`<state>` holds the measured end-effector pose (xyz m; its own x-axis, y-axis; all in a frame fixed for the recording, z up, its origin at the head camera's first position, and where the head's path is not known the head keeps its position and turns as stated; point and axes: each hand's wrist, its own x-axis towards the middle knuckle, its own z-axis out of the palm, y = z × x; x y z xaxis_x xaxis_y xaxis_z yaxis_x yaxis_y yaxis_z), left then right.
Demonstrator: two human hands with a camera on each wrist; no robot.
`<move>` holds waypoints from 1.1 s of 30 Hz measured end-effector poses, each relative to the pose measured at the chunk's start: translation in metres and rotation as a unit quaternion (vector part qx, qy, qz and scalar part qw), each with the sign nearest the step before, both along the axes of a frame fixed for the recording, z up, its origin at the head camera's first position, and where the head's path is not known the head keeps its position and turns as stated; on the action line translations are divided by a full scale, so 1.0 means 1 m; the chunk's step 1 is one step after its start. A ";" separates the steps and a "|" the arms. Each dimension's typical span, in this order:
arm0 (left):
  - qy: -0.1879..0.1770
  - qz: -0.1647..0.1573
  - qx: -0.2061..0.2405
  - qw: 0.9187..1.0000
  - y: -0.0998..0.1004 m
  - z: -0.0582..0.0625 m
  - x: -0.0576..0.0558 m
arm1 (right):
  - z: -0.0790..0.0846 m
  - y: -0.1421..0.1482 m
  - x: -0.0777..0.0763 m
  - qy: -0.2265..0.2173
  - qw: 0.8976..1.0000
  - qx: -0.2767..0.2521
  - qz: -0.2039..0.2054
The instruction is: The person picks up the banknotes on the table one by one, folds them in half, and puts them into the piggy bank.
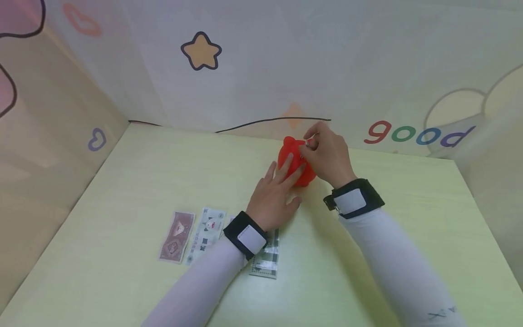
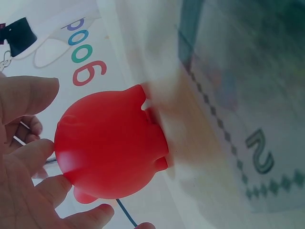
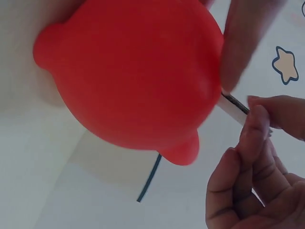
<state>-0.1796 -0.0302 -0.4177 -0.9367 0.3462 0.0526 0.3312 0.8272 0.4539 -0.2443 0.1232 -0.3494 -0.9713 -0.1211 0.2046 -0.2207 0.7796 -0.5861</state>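
A red piggy bank [image 1: 288, 148] stands on the table close to the back wall. My left hand [image 1: 270, 197] rests on it with the fingers spread, and in the left wrist view fingertips touch its top. My right hand [image 1: 329, 156] pinches a thin folded banknote [image 3: 232, 108] between thumb and finger. The near end of that note meets the top of the piggy bank, beside a left fingertip, in the right wrist view. Part of the note is hidden behind the right fingers.
A reddish-brown play banknote [image 1: 177, 238] and a pale one [image 1: 207, 230] lie at the left on the table [image 1: 135, 181]. A greenish banknote [image 1: 266, 265] lies partly under my left wrist. Behind stands a printed wall [image 1: 253, 68].
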 end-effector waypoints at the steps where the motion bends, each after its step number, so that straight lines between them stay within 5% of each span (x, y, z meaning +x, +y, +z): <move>1: 0.002 -0.001 0.000 1.000 0.000 0.000 0.000 | -0.001 -0.001 0.000 -0.002 1.000 -0.003 0.001; 10: 0.010 0.001 -0.001 1.000 0.001 0.000 0.000 | -0.005 0.004 0.006 -0.006 0.999 -0.046 -0.006; 33: 0.008 0.001 0.002 1.000 0.001 -0.002 0.000 | -0.024 0.008 -0.001 -0.037 0.998 -0.047 -0.005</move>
<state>-0.1792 -0.0297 -0.4198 -0.9362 0.3446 0.0693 0.3375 0.8260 0.4516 -0.2455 0.1313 -0.3731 -0.9853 -0.0943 0.1427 -0.1663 0.7222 -0.6714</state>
